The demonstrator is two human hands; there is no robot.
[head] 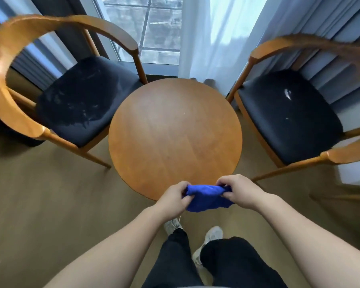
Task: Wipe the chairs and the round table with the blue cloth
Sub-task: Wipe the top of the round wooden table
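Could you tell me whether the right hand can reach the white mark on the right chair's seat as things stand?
Probably, with a lean: nothing stands between the right hand and the white mark, though that hand grips the blue cloth.

Inspection finds no legible text, label, brand, number or sign on the round brown wooden table (175,129), the left wooden armchair with a black padded seat (81,100), the matching right wooden armchair (287,117) or the bunched blue cloth (206,197).
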